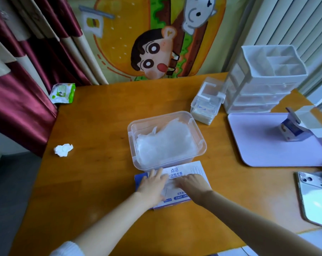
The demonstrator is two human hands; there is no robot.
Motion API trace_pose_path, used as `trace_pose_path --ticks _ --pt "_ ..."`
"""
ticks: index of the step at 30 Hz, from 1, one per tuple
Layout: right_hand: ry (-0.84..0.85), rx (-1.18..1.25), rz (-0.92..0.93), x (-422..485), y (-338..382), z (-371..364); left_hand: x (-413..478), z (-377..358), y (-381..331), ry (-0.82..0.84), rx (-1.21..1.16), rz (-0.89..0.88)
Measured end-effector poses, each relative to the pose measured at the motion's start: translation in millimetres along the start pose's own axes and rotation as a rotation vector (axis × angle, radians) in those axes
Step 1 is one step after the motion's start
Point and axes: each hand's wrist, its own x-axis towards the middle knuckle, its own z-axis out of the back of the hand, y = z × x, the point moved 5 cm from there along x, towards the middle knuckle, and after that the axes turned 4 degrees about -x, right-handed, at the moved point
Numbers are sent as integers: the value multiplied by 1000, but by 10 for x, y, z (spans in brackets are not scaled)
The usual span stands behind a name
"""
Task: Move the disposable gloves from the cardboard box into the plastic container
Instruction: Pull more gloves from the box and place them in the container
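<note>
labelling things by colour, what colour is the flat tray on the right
Pale lilac, plain with no pattern: the tray, seen in the head view.

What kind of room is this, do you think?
Likely a home room, perhaps a bedroom: a wooden table beside maroon curtains, a cartoon wall hanging, and a plastic drawer organizer.

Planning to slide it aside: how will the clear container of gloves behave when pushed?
The container probably slides easily on the smooth table and, being low and wide, hardly tips. Its gloves look thin and crumpled, so it is likely light.
</note>
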Motion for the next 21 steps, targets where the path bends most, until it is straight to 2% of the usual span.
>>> trace_pose_path --ticks 6,12,18,21 --pt "79 168 -160 184 -24 -27 42 -39 18 -14 -41 31" --pt "79 294 -156 215 -4 -18 23 -35 14 -31 -58 41" --pt "-81 410 -122 20 -133 123 16 -52 33 -23 -110 61" --pt "-173 509 -215 -77 -342 233 14 -40 27 -27 -120 58"
